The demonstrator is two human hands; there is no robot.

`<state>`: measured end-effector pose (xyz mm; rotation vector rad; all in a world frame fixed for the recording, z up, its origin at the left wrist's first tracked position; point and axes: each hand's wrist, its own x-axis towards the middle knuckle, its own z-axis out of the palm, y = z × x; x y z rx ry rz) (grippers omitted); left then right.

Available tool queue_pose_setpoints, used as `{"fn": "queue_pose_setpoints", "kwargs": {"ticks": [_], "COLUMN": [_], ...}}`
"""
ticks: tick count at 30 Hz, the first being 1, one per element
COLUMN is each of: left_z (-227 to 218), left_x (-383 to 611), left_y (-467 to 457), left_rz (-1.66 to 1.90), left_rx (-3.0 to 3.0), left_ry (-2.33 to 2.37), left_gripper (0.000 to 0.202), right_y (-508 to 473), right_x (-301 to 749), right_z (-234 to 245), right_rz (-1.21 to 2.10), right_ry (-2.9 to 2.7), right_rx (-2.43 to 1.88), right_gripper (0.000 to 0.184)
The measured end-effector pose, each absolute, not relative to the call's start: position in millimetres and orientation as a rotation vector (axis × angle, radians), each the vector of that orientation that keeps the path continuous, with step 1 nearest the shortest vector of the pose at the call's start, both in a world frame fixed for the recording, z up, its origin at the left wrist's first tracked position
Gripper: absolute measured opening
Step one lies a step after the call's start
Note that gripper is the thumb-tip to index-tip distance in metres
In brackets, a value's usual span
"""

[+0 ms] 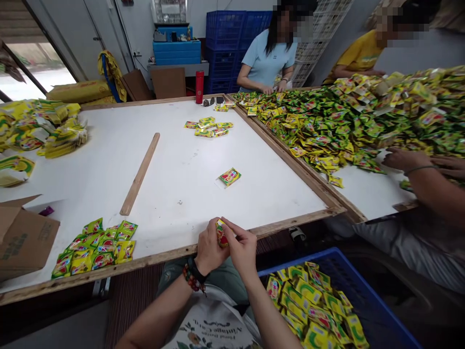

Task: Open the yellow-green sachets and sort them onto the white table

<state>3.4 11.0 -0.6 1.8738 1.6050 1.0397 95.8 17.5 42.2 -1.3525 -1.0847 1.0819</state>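
Observation:
Just over the wooden front edge of the white table, my two hands meet around one small yellow-green candy packet [221, 234]. My left hand [208, 247], with a dark band and beads at its wrist, is closed on the packet's left side. Thumb and fingers of my right hand [242, 248] pinch it from the right. Much of the packet is hidden by my fingers. Farther in on the table lies a flat packet [229, 177] with a red and green print. A group of filled packets [98, 247] sits to the left of my hands.
A blue crate [366, 291] of packets stands low at my right. Left are a cardboard box [32, 242] and stacked wrappers [54, 128]. A wooden strip [141, 173] lies on the table [174, 169]. Beyond a wooden divider [290, 157], co-workers sit around a large packet heap [327, 121].

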Motion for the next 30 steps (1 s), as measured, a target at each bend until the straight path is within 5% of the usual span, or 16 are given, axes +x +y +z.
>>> {"fn": "queue_pose_setpoints", "kwargs": {"ticks": [7,14,20,24,30], "left_z": [0,3,3,2,1], "left_x": [2,2,-4,-5,4], "left_y": [13,13,7,8,10], "left_rz": [1.057,1.125,1.181,1.203,1.229], "left_rx": [1.793,1.712,1.818,1.775,1.806], "left_ry": [1.600,1.518,1.283,1.265,1.379], "left_gripper": [0.048,0.039,0.069,0.046,0.027], "right_y": [27,23,-15,-15,120], "right_x": [111,122,173,235,181], "right_z": [46,47,55,53,43], "right_rz": [1.156,1.150,0.938,0.442,0.279], "right_ry": [-1.355,-1.762,-1.820,-1.923,-2.324], "right_rx": [-1.265,-1.041,-1.364,-1.998,-1.872], "right_gripper": [0.027,0.042,0.035,0.043,0.058]}}
